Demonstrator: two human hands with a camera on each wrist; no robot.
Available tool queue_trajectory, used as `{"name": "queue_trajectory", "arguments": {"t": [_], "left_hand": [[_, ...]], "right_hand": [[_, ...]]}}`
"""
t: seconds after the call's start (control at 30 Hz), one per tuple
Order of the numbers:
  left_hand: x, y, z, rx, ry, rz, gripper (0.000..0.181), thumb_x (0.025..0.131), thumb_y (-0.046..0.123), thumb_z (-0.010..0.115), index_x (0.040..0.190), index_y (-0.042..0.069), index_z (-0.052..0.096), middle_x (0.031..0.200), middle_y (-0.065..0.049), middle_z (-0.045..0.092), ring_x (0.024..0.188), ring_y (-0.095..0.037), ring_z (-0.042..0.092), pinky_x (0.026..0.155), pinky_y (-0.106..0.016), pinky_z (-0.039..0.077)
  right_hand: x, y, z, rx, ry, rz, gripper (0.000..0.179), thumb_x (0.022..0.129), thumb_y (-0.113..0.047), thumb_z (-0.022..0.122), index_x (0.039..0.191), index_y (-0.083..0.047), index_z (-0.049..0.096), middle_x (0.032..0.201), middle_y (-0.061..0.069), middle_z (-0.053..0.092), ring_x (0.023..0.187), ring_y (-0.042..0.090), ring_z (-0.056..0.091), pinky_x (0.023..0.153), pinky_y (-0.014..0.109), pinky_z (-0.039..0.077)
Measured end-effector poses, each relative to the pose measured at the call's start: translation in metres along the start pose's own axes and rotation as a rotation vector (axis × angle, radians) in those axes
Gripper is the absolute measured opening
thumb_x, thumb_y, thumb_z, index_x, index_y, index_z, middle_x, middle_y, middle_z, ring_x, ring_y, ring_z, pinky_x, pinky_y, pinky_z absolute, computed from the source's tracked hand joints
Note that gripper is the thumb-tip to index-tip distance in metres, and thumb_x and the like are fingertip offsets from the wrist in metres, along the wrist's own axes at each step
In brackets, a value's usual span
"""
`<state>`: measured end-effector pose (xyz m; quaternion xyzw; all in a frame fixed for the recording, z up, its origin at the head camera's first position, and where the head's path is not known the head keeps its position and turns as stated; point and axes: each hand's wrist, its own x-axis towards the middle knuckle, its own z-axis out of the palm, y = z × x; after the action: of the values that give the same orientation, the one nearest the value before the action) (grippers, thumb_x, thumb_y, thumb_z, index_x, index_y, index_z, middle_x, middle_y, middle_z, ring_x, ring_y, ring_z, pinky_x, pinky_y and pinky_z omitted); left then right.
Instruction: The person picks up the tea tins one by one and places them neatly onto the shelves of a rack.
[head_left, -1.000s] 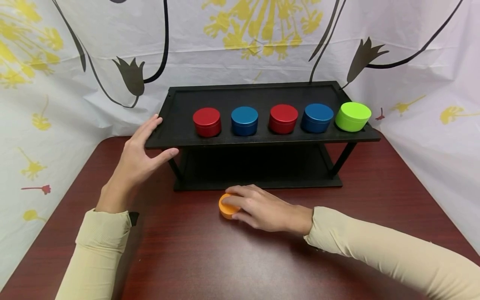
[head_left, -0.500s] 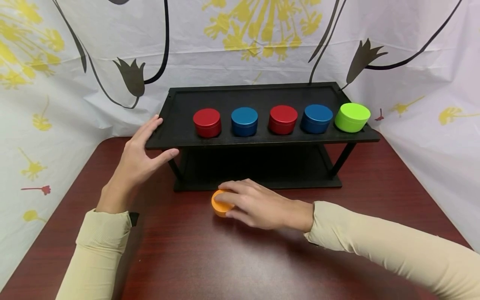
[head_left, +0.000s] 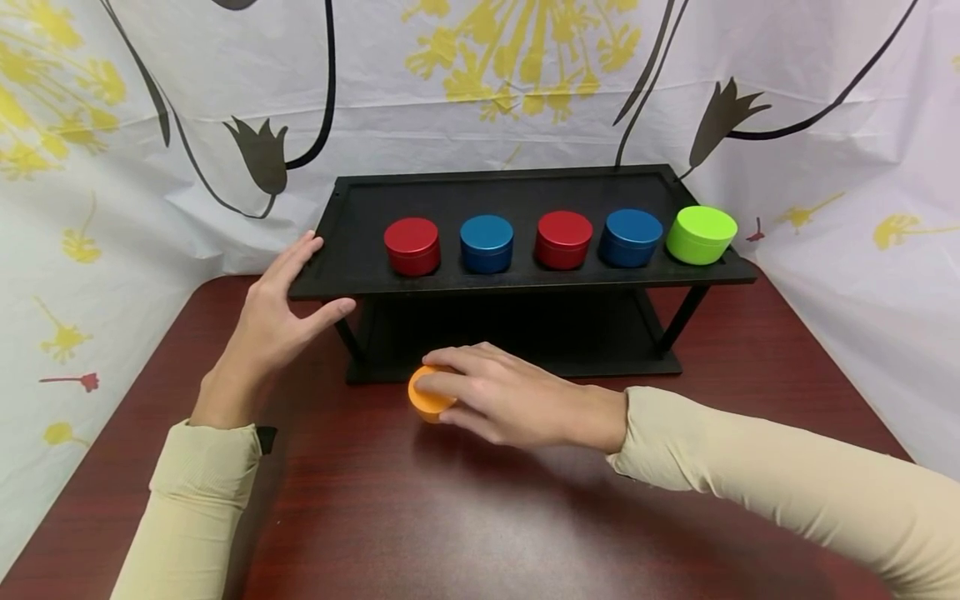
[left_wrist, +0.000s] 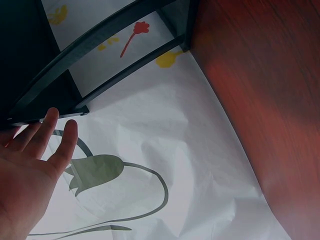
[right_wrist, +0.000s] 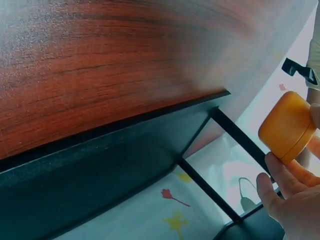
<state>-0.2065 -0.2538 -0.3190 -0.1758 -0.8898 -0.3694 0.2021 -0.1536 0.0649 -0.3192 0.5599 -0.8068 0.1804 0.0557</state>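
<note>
My right hand grips a round orange tin from above, thumb on the near side and fingers on the far side. In the right wrist view the orange tin shows its side and a lid seam, held at the fingertips. It overlaps the front edge of the lower shelf in the head view. My left hand rests at the left end of the black two-tier rack, fingers straight along its edge and thumb spread in front. The left wrist view shows those fingers against the rack's edge.
Along the rack's top stand a red tin, a blue tin, a second red tin, a second blue tin and a lime green tin. The lower shelf lies beneath. A patterned white cloth hangs behind.
My right hand has carried the orange tin leftward and up toward the rack's lower front edge. My left hand stays at the rack's left end.
</note>
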Motion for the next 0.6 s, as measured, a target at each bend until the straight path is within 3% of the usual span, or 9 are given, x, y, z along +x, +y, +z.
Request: {"name": "queue_trajectory", "arguments": {"t": [0.6], "left_hand": [[0.0, 0.0, 0.001, -0.009, 0.008, 0.01, 0.079, 0.081, 0.029, 0.083, 0.15, 0.017, 0.047, 0.157, 0.0, 0.038, 0.144, -0.018, 0.033, 0.116, -0.048, 0.027]], "right_hand": [[0.018, -0.007, -0.018, -0.026, 0.047, -0.039, 0.041, 0.096, -0.023, 0.068, 0.134, -0.01, 0.059, 0.139, 0.01, 0.054, 0.123, 0.02, 0.051, 0.104, 0.033, 0.041]]}}
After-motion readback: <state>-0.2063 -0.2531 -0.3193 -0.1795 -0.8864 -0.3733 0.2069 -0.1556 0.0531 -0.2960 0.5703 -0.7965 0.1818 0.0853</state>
